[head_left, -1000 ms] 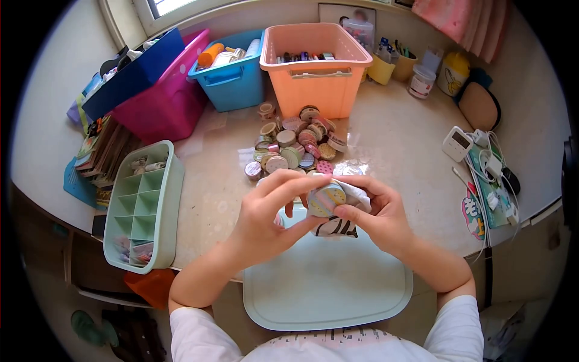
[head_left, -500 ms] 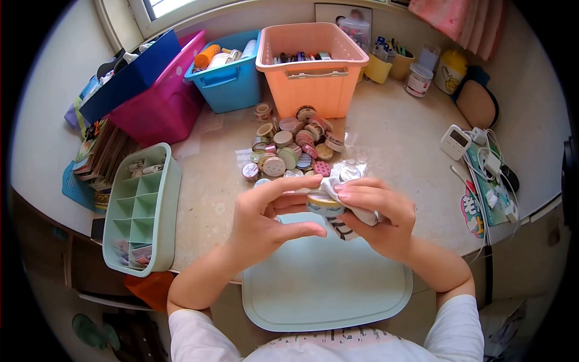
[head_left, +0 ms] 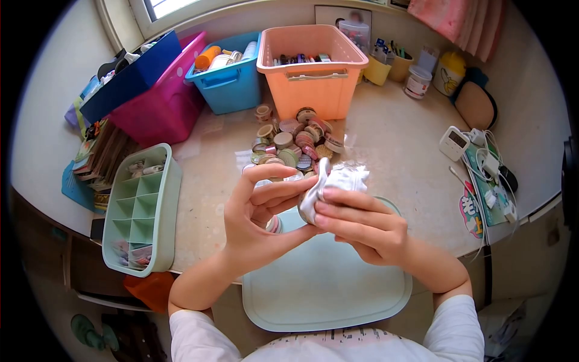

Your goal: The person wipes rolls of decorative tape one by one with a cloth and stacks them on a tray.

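Observation:
My left hand (head_left: 256,211) is curved into a C, its thumb and fingertips closed on the edge of a tape roll (head_left: 303,212), which is mostly covered. A crumpled white cloth (head_left: 319,192) lies over the roll, pressed there by the closed fingers of my right hand (head_left: 365,226). Both hands are above a pale green lid (head_left: 325,289) at the table's front edge. Through the gap of my left hand shows another striped tape roll (head_left: 275,225). Just beyond the hands lies a heap of decorative tape rolls (head_left: 289,140).
At the left stands a pale green divided box (head_left: 169,205) with small items in some compartments. Behind the heap are an orange bin (head_left: 313,90), a blue bin (head_left: 232,93) and a magenta bin (head_left: 163,108). A white timer (head_left: 454,143) and tangled cables (head_left: 491,160) lie at the right.
The cloth and roll have turned and tilted; the yellowish roll face seen before is now covered. My right hand has shifted slightly down and left, and my left fingers have closed in.

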### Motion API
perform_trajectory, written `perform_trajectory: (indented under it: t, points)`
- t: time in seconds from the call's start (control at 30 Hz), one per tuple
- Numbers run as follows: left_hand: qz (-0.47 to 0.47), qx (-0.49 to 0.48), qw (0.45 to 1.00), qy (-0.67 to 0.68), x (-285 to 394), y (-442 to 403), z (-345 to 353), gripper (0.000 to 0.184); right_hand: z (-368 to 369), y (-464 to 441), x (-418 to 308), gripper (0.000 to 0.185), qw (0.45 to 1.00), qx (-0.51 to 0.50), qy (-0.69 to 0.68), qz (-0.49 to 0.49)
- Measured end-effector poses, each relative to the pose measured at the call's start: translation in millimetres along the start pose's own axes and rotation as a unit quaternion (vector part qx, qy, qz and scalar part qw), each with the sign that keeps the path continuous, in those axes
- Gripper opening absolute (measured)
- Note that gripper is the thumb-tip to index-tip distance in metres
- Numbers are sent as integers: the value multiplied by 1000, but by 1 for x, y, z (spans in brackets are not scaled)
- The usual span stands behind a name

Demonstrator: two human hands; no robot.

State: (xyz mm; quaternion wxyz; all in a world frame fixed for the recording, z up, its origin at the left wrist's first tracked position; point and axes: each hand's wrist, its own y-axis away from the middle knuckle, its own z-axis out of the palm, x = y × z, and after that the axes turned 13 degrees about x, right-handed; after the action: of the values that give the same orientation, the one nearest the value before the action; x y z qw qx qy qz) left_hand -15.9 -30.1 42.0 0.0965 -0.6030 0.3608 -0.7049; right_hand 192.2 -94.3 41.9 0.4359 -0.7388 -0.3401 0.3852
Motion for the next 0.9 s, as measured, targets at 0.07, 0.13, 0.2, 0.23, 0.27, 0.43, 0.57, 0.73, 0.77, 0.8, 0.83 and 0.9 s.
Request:
perform_trajectory:
  t: [0.07, 0.13, 0.2, 0.23, 0.27, 0.43, 0.57, 0.73, 0.77, 0.8, 0.83, 0.9]
  points:
    - [15, 11, 1000, 9, 0, -1, -1, 70, -10, 2, 4, 37, 998, -42, -37, 5]
    - [11, 3, 1000, 6, -4, 0, 0, 70, -9, 1, 12, 38, 999, -17, 42, 14]
    - [2, -10, 1000, 4, -4, 2, 0, 70, 2, 3, 8, 39, 999, 9, 33, 29]
    - [14, -9, 1000, -5, -4, 3, -1, 72, 2, 4, 6, 39, 999, 11, 34, 31]
    - [27, -8, 1000, -13, -3, 3, -1, 73, -1, 3, 4, 38, 1000, -7, 15, 17]
    - [32, 9, 999, -9, -4, -2, -4, 78, -13, 13, 18, 25, 980, 6, -65, 187]
    - [15, 54, 995, -84, -5, -5, -1, 39, -6, 14, 8, 32, 856, 29, -242, 456]
    - [198, 67, 941, -265, -11, -6, -9, 40, 0, 11, -1, 38, 731, 71, -410, 542]
    - [194, 67, 938, -280, -12, -6, -10, 41, 1, 8, -5, 39, 764, 66, -402, 500]
    - [190, 66, 934, -294, -13, -6, -10, 42, 2, 6, -8, 43, 796, 61, -392, 457]
    - [205, 72, 928, -301, -14, -7, -9, 41, 2, 5, -10, 50, 804, 51, -380, 454]
    - [212, 63, 929, -298, -15, -7, -10, 41, 7, 16, -2, 49, 851, 40, -322, 413]
